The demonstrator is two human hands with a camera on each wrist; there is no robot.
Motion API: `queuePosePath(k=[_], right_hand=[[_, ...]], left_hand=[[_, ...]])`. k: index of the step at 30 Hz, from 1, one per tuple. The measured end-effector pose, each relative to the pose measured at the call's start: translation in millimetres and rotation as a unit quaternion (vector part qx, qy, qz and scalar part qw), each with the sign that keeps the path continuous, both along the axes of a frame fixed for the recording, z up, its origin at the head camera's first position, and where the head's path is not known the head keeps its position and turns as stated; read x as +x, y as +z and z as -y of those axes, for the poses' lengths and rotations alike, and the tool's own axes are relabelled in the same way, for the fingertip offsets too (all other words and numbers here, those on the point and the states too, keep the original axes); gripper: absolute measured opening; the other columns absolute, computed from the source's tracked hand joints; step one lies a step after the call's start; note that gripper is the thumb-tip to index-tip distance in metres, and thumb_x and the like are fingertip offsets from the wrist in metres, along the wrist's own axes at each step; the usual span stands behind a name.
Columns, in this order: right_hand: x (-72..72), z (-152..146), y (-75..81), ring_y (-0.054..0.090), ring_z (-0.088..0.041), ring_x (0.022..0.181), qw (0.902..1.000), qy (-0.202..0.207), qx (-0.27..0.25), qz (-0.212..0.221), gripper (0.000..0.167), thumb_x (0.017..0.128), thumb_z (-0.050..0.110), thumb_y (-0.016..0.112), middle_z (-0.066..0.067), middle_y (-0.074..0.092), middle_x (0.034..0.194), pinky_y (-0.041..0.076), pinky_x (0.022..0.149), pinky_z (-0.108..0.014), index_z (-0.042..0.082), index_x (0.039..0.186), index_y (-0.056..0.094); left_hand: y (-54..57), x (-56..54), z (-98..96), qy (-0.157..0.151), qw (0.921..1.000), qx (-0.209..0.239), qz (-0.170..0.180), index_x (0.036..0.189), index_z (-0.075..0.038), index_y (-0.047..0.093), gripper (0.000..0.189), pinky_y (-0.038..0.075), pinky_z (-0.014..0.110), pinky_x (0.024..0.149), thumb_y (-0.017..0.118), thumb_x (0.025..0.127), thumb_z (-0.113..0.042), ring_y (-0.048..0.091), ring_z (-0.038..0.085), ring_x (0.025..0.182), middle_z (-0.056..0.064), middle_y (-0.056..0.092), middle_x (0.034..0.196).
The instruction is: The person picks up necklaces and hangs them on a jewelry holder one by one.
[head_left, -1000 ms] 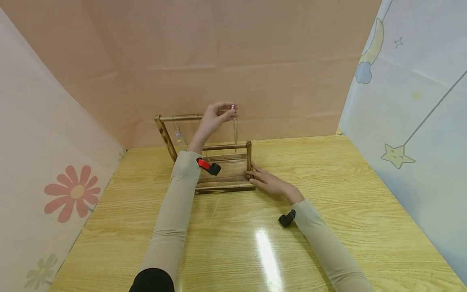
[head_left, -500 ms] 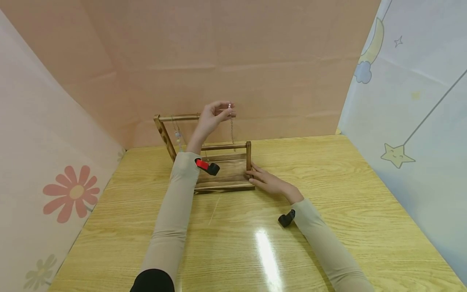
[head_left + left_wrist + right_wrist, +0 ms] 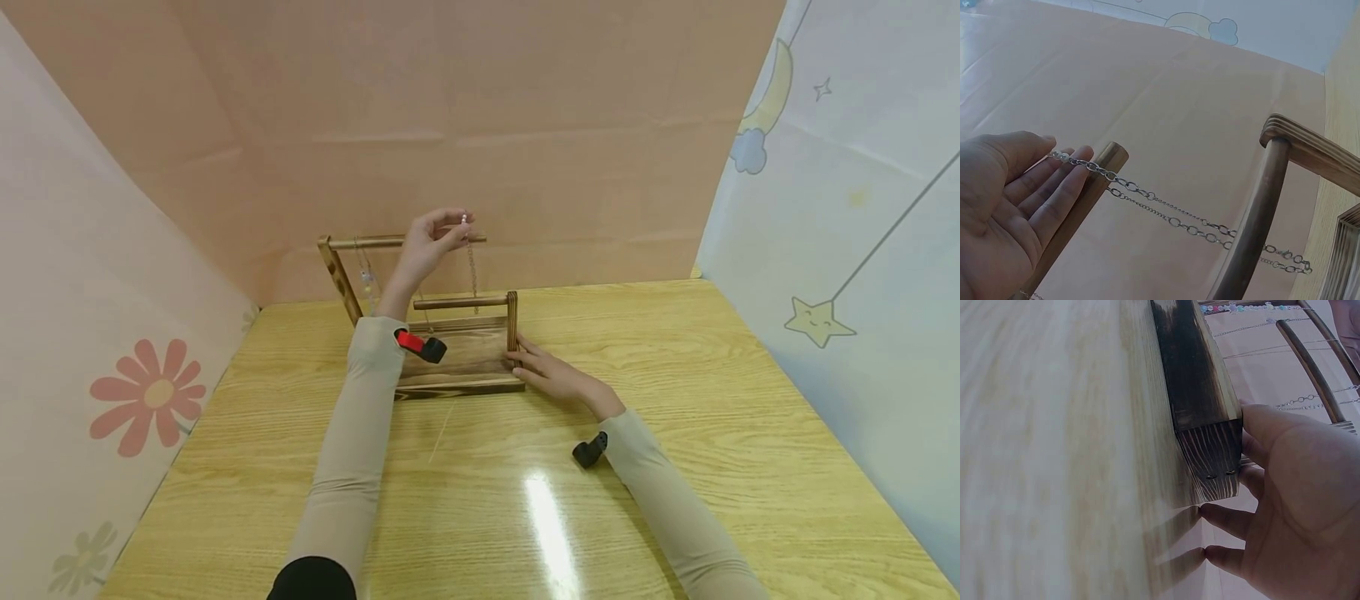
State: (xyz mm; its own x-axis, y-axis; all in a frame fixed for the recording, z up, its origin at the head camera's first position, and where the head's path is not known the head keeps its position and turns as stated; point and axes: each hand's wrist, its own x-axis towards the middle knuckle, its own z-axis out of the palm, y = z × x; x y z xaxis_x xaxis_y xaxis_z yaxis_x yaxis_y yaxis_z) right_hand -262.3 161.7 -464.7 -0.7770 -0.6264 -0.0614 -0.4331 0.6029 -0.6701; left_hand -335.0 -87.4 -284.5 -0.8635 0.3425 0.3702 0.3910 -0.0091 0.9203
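Note:
My left hand pinches a silver chain necklace by its white pearl beads, between thumb and fingers. Its links hang in two strands beside the free right end of the wooden jewelry stand's upper bar. In the left wrist view one strand crosses over the bar end and the other comes out from beside it. My right hand holds the right end of the wooden jewelry stand, thumb at the base and fingers about the post. Two of its fingertips touch down beyond the base end.
More necklaces hang at the left of the upper bar, one with pale beads. A lower bar juts left from the right post. The stand is on a wood-grain table, with a peach backdrop behind.
My left hand has drifted left with the necklace, and the upper bar's free end now shows behind its fingers. My right hand keeps its place on the stand.

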Motion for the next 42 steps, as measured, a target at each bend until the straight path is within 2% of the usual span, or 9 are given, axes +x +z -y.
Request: queuePosePath(k=[2, 6, 8, 12, 17, 23, 31, 42], right_hand=[[-0.4, 0.2, -0.4, 0.005, -0.032, 0.142, 1.0000, 0.001, 0.000, -0.001, 0.053, 0.101, 0.039, 0.034, -0.002, -0.009, 0.156, 0.019, 0.112, -0.055, 0.012, 0.146, 0.028], [-1.1, 0.1, -1.0, 0.005, -0.031, 0.142, 1.0000, 0.000, 0.003, 0.001, 0.054, 0.101, 0.040, 0.034, -0.002, -0.009, 0.156, 0.019, 0.112, -0.055, 0.013, 0.147, 0.028], [-1.4, 0.3, -1.0, 0.005, -0.031, 0.142, 1.0000, -0.001, 0.004, 0.001, 0.054, 0.101, 0.040, 0.034, -0.003, -0.008, 0.156, 0.019, 0.112, -0.054, 0.013, 0.147, 0.028], [-1.1, 0.7, 0.2, 0.004, -0.030, 0.143, 1.0000, -0.002, 0.005, 0.004, 0.054, 0.101, 0.040, 0.034, -0.001, -0.008, 0.156, 0.018, 0.113, -0.053, 0.014, 0.147, 0.027], [0.3, 0.4, 2.0, 0.004, -0.029, 0.143, 1.0000, -0.004, 0.001, 0.007, 0.054, 0.101, 0.040, 0.034, -0.001, -0.008, 0.156, 0.018, 0.113, -0.054, 0.013, 0.147, 0.027], [0.0, -0.7, 0.9, 0.003, -0.029, 0.143, 1.0000, -0.004, 0.004, 0.004, 0.053, 0.101, 0.039, 0.034, -0.001, -0.008, 0.156, 0.018, 0.113, -0.054, 0.013, 0.147, 0.028], [0.5, -1.0, 1.5, 0.004, -0.031, 0.143, 0.9999, -0.006, -0.001, 0.008, 0.053, 0.101, 0.040, 0.034, -0.003, -0.008, 0.156, 0.018, 0.112, -0.055, 0.014, 0.147, 0.027], [1.0, -0.4, 2.2, 0.004, -0.029, 0.143, 0.9999, -0.006, 0.006, 0.009, 0.054, 0.101, 0.040, 0.034, -0.002, -0.007, 0.156, 0.018, 0.112, -0.054, 0.014, 0.147, 0.027]], left_hand=[[0.0, 1.0, 0.9, -0.001, 1.0000, 0.003, -0.002, 0.124, 0.010, 0.050, 0.036, 0.051, 0.032, 0.091, 0.055, 0.092, -0.006, 0.055, 0.038, 0.112, 0.020, 0.056, 0.124], [7.1, 11.1, 2.6, 0.002, 1.0000, -0.001, 0.003, 0.124, 0.011, 0.050, 0.034, 0.051, 0.032, 0.091, 0.054, 0.093, -0.003, 0.056, 0.038, 0.111, 0.022, 0.056, 0.125], [6.2, 10.6, 4.1, 0.004, 1.0000, 0.000, 0.004, 0.124, 0.010, 0.051, 0.034, 0.051, 0.031, 0.090, 0.054, 0.093, -0.004, 0.059, 0.033, 0.109, 0.021, 0.056, 0.124], [-2.1, 1.9, 8.5, 0.008, 0.9999, 0.010, 0.002, 0.124, 0.009, 0.051, 0.036, 0.052, 0.029, 0.090, 0.056, 0.092, -0.007, 0.062, 0.027, 0.106, 0.018, 0.058, 0.123], [-9.8, -6.8, 12.1, 0.007, 0.9997, 0.016, -0.015, 0.121, 0.005, 0.055, 0.034, 0.051, 0.031, 0.091, 0.058, 0.092, -0.011, 0.062, 0.028, 0.105, 0.017, 0.059, 0.122], [-11.4, -6.2, 15.6, 0.015, 0.9996, 0.015, -0.020, 0.120, 0.002, 0.058, 0.032, 0.052, 0.033, 0.090, 0.059, 0.091, -0.013, 0.065, 0.021, 0.100, 0.016, 0.062, 0.117], [-13.9, -3.7, 17.2, 0.008, 0.9994, 0.030, -0.013, 0.120, 0.003, 0.058, 0.031, 0.049, 0.042, 0.092, 0.058, 0.091, -0.009, 0.066, 0.019, 0.097, 0.028, 0.056, 0.119], [-21.1, -0.4, 21.8, 0.009, 0.9996, 0.026, -0.003, 0.121, 0.003, 0.057, 0.032, 0.051, 0.038, 0.091, 0.058, 0.092, -0.012, 0.064, 0.025, 0.101, 0.023, 0.060, 0.117]])
